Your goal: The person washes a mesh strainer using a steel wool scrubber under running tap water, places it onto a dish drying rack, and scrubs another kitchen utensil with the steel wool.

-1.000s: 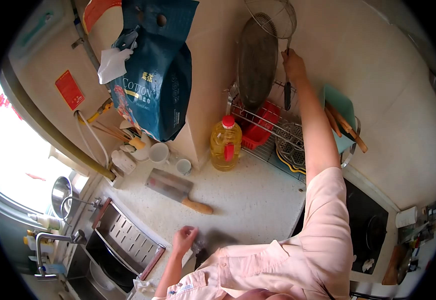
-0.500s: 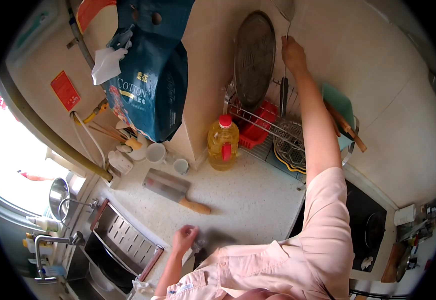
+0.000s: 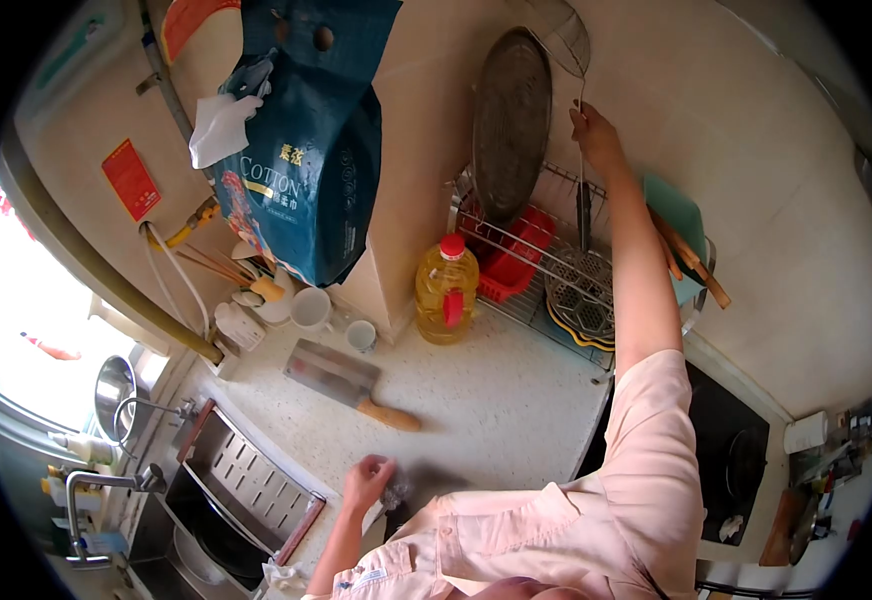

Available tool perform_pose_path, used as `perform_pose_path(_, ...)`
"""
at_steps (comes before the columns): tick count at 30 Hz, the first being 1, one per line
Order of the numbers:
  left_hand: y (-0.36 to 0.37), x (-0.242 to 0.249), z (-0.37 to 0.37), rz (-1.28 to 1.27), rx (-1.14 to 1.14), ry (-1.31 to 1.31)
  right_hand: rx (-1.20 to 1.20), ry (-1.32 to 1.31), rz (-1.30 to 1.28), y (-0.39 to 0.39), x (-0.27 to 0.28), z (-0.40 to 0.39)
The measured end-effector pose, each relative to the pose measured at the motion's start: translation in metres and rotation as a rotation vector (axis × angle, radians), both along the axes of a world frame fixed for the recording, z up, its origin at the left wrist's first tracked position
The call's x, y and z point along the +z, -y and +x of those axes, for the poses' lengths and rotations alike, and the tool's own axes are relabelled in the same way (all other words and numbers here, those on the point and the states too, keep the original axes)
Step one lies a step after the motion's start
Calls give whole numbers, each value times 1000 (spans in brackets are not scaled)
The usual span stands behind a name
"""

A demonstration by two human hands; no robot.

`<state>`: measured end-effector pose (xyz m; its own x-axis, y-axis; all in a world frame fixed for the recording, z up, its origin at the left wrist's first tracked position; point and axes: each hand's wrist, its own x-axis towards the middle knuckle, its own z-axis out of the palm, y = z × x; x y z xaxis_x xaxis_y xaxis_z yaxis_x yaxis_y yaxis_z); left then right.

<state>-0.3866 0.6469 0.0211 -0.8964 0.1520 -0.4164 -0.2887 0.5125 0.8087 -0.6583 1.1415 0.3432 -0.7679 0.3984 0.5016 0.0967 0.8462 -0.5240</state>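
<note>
My right hand (image 3: 597,135) is raised over the dish rack, closed around the thin shaft of a wire-mesh skimmer (image 3: 563,38). The skimmer's mesh bowl is at the top of the view, and its black handle (image 3: 584,215) hangs down toward the rack. A dark round lid or pan (image 3: 512,125) stands upright just left of it. Low over the counter, my left hand (image 3: 367,482) has curled fingers; a crumpled clear piece of plastic (image 3: 396,490) shows beside it. Whether the fingers hold it cannot be made out. A cleaver (image 3: 333,372) lies on the counter ahead of that hand.
The wire rack (image 3: 526,240) holds a red basket (image 3: 518,250) and metal trivets. An oil bottle (image 3: 447,290) and small cups (image 3: 311,308) stand by the wall. A blue cotton-towel bag (image 3: 301,180) hangs above. The sink (image 3: 246,470) is left, a black cooktop (image 3: 731,440) right.
My right hand has come down a little with the skimmer, and more of its mesh bowl shows. My left hand has hardly moved.
</note>
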Motion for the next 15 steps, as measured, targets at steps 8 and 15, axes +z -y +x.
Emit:
perform_pose_path(8,-5,4,0,19,-19,22,51,-3,-68,7,-1,21)
perform_pose_path(15,-3,-7,3,-33,-27,-13,-30,70,26,-6,-22,24)
